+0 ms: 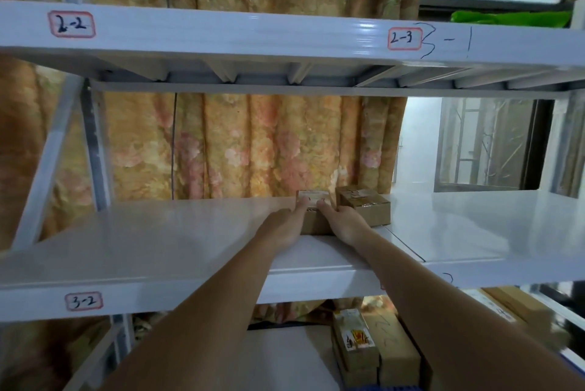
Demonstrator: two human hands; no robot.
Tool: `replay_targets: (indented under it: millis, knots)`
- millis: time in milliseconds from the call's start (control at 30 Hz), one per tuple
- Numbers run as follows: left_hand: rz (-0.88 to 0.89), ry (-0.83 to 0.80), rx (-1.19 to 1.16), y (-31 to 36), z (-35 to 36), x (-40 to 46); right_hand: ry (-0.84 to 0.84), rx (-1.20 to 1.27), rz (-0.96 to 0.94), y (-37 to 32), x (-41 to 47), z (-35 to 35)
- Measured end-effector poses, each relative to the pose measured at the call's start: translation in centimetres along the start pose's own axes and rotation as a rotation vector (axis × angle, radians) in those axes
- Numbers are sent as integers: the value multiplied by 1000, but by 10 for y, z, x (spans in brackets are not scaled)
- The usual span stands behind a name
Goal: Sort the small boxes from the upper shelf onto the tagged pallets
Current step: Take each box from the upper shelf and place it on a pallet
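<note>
A small brown cardboard box [314, 216] with a white label on top sits at the back of the white shelf [158, 238] tagged 3-2. My left hand [285, 222] presses its left side and my right hand [343, 221] its right side, fingertips lying on the label. Both hands grip the box between them. A second small brown box [364, 203] stands right beside it, touching my right hand's side. Both forearms reach up from the bottom of the view.
A white shelf beam [253, 32] above carries tags 2-2 and 2-3. A floral curtain [253, 150] hangs behind the rack. Below the shelf lie several cardboard boxes [373, 349]. A window [484, 143] is at the right.
</note>
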State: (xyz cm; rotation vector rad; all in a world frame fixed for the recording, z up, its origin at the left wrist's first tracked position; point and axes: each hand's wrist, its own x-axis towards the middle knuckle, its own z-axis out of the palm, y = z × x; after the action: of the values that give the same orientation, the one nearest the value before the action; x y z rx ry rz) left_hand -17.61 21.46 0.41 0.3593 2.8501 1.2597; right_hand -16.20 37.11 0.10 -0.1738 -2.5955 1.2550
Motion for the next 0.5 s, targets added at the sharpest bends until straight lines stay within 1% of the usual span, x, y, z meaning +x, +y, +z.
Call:
replay_targets:
  millis: [167, 333, 400, 500]
  knots:
    - [8, -4, 20, -4, 5, 5, 3, 39, 0, 2, 0, 1]
    - [143, 32, -106, -6, 4, 4, 8, 159, -92, 3, -7, 0]
    - [161, 43, -118, -8, 5, 6, 23, 183, -140, 4, -8, -1]
    - [215, 58, -187, -8, 5, 5, 42, 240, -159, 7, -7, -2]
